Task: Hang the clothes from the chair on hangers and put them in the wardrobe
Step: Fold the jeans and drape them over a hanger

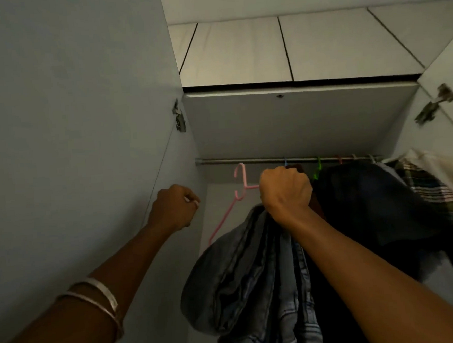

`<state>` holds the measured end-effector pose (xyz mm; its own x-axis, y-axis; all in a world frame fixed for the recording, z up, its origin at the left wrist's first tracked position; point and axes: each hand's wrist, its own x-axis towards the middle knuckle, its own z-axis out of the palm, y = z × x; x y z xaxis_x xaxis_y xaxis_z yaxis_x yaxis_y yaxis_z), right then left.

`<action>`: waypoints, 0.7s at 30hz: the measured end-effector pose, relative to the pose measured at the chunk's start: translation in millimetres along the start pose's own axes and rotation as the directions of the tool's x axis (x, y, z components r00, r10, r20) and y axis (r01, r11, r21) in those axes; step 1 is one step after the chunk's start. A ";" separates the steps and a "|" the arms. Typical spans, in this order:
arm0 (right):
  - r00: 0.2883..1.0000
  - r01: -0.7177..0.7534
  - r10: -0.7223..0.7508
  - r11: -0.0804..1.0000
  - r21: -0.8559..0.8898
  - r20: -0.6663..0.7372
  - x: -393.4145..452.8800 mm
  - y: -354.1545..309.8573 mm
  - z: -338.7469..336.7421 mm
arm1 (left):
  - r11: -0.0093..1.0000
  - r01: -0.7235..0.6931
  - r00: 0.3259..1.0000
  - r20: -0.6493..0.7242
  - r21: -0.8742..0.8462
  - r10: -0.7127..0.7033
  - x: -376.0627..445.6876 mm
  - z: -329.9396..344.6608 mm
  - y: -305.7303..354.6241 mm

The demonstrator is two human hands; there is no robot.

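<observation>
1. Nearest, the folded jeans (254, 276) hang from the pink hanger (241, 182), draped below the right hand (285, 188); its fingers are closed in a fist on the hanger's neck, likely to steer the hook upward.
2. The left hand (173, 207) is loosely curled beside the wardrobe door (68, 115); whether it grips anything cannot be told.
3. Beyond, the hook sits just under the rail (259, 159), apparently not yet over it, left of the hung clothes (369, 201).
</observation>
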<state>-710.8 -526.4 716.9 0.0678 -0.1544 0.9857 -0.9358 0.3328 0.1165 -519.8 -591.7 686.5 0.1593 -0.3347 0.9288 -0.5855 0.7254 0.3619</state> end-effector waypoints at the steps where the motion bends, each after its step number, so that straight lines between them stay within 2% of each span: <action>1: 0.999 -0.017 0.018 0.999 0.037 -0.031 5.9 -5.9 14.7 | 1.000 0.001 1.000 -0.013 -0.002 -0.001 7.7 4.8 -6.8; 6: 0.977 -0.093 0.121 0.983 0.159 -0.177 71.4 -25.7 61.6 | 0.998 -0.054 0.989 -0.141 -0.029 0.049 79.0 37.2 -34.8; 12: 0.956 -0.048 0.104 0.978 0.202 -0.275 129.2 -64.1 121.8 | 0.995 -0.045 0.977 -0.211 -0.093 0.025 136.1 64.5 -69.0; 16: 0.954 -0.087 0.129 0.983 0.159 -0.270 151.1 -68.0 159.4 | 0.974 -0.017 0.983 -0.181 -0.227 -0.025 161.2 68.6 -60.0; 21: 0.966 -0.069 0.121 0.972 0.223 -0.228 201.6 -93.6 181.3 | 0.974 -0.061 0.980 -0.199 -0.220 0.017 210.4 60.9 -42.0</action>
<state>-672.3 -757.3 882.6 0.0316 0.1034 0.9941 -0.9917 0.1271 0.0183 -510.1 -729.2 861.8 0.3046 -0.1961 0.9321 -0.4048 0.8591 0.3130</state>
